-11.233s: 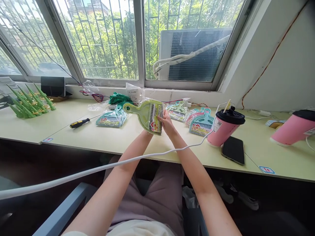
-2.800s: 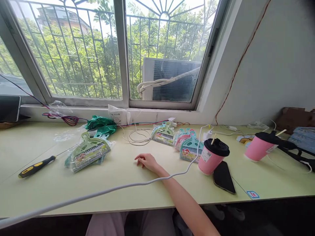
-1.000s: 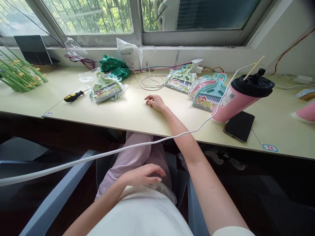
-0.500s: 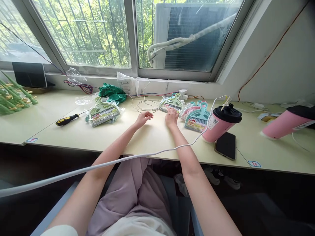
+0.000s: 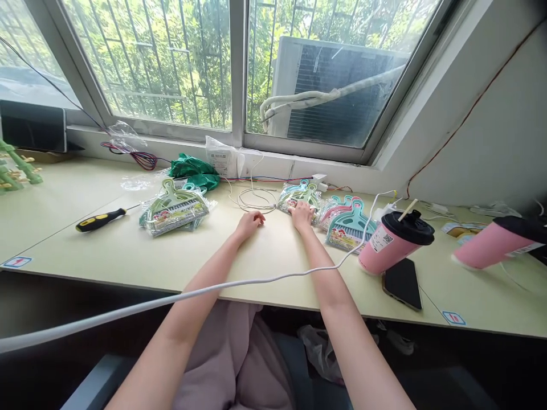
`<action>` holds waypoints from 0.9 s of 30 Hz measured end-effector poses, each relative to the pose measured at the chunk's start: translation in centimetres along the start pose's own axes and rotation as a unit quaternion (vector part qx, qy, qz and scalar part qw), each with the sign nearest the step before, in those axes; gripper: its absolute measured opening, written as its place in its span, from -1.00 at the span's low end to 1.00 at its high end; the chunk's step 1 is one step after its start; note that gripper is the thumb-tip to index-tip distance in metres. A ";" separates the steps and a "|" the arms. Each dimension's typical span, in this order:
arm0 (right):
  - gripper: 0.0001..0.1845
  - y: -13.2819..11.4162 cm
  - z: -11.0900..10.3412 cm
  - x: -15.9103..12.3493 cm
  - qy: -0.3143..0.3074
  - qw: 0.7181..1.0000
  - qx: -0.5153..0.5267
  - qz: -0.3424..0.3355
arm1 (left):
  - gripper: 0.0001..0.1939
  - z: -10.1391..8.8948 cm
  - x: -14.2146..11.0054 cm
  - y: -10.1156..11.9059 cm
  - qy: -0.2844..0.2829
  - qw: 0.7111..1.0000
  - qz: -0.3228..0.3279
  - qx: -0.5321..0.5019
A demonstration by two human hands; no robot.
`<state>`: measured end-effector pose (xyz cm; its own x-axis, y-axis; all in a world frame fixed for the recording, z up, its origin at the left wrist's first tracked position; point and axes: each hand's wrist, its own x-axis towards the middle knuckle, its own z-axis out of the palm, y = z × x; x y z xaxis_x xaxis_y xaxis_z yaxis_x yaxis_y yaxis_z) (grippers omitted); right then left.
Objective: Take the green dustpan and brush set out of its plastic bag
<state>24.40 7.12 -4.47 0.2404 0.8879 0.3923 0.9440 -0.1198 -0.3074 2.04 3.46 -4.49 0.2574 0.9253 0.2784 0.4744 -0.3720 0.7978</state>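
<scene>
My right hand (image 5: 302,215) lies with its fingers stretched onto the near edge of a green mini brush-and-dustpan set in a clear wrapper (image 5: 299,195); it touches the packet without closing on it. My left hand (image 5: 250,222) rests on the pale desk (image 5: 205,256) just left of it, fingers loosely bent and holding nothing, close to a coil of thin white wire (image 5: 251,199). Pink and teal wrapped sets (image 5: 348,225) lie to the right of my right hand. A stack of wrapped green sets (image 5: 173,208) lies at the left.
A pink lidded cup (image 5: 395,242) stands by a black phone (image 5: 402,283); a second pink cup (image 5: 491,242) is further right. A yellow-and-black screwdriver (image 5: 100,219) lies at the left. A white cable (image 5: 256,280) crosses over my forearms. A green bag (image 5: 192,169) sits by the window sill.
My right hand has slid forward onto the green wrapped set. My left hand has stayed beside it on the desk. The view has tilted up slightly.
</scene>
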 end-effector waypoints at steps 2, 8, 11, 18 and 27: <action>-0.74 -0.1 -0.4 -0.2 -0.028 0.999 0.024 0.011 | -0.74 0.0 0.0 0.0 0.000 1.000 -0.001 -0.012; -0.81 -0.2 -2.2 -2.5 -0.125 0.990 0.064 -0.017 | -0.77 -0.3 0.2 -0.3 0.046 0.997 -0.050 -0.031; -0.85 -0.8 -2.9 -4.5 -0.137 0.985 0.086 -0.060 | -0.86 -0.6 0.5 0.0 0.071 0.989 -0.110 -0.064; -0.96 -3.9 -2.9 -8.7 -0.116 0.945 0.167 -0.255 | -0.70 -1.8 0.3 1.0 0.015 0.967 -0.196 -0.161; -0.68 -5.8 -4.7 -10.6 -0.026 0.872 0.029 -0.489 | -0.84 -4.5 -0.7 1.1 -0.135 0.928 -0.243 -0.248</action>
<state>17.40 -3.69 -2.79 -0.6846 0.5723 0.4514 0.6788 0.7263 0.1086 -1.40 2.74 -1.38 0.3476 0.8984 -0.2684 0.1607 0.2249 0.9610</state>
